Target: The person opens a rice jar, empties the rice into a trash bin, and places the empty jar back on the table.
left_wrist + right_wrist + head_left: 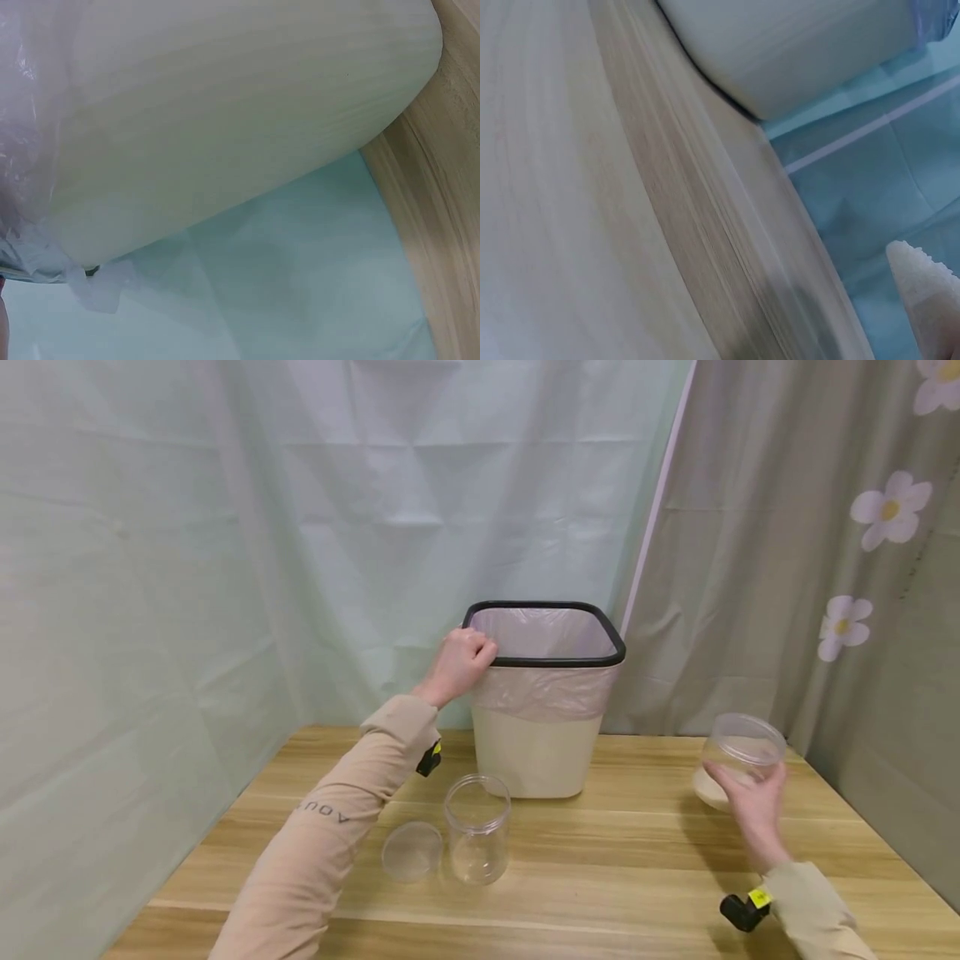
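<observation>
My left hand (461, 658) grips the black rim of a cream trash bin (536, 752) at its left front corner, fingers curled over the edge. A thin translucent bag (551, 689) lines the bin and folds down outside it. The left wrist view shows the bin's side (225, 120) up close. At the far right, my right hand (757, 810) holds a clear jar (738, 739) between thumb and fingers, tilted a little. White, grainy contents (716, 789) lie in its lower part; the right wrist view catches their rough white edge (922, 274).
An uncapped clear jar (478, 852) stands on the wooden table (615, 893) in front of the bin. Left of it lies a round translucent lid (412, 852). Pale curtains (375, 527) hang behind the table, with a grey flowered one (750, 568) on the right.
</observation>
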Tool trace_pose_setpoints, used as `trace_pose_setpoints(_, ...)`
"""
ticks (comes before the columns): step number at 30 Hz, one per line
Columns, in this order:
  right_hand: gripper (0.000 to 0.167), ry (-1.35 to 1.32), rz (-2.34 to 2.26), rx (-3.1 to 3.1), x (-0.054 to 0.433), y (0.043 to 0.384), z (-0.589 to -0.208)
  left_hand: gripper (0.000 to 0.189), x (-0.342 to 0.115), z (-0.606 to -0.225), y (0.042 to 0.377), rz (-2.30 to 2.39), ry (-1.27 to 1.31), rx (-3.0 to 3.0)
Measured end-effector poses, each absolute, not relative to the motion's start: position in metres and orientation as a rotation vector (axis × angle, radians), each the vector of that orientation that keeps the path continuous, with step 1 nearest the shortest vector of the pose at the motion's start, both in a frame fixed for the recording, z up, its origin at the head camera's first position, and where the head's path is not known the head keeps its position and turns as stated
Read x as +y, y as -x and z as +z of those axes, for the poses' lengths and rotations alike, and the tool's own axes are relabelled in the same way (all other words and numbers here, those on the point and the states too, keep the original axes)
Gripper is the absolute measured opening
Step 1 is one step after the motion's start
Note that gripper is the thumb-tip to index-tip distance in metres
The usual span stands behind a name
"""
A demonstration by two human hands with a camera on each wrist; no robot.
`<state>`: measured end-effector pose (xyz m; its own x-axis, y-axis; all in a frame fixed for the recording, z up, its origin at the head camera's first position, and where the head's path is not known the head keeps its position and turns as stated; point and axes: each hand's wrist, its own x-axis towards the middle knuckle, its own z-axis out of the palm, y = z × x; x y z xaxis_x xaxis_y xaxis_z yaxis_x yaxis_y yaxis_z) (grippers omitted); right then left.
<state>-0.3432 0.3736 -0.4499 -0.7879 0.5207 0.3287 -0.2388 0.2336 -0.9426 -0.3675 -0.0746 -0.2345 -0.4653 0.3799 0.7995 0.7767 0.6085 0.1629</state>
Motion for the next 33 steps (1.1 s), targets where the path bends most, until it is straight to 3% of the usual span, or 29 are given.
trace_pose_setpoints(17,0.094,0.075,1.594,-1.872,0.356,0.359,-0.456,0.035,-0.077,-0.233,0.364,-0.608,0.954,-1.970)
trace_pose_setpoints(24,0.091,-0.014,1.592,-1.871,0.343,0.363,-0.458,0.016,-0.081,-0.234,0.362,-0.573,0.902,-1.890)
trace_pose_setpoints(33,0.088,-0.114,1.596,-1.914,0.306,0.332,-0.428,0.012,-0.086,-0.237,0.356,-0.547,0.947,-1.805)
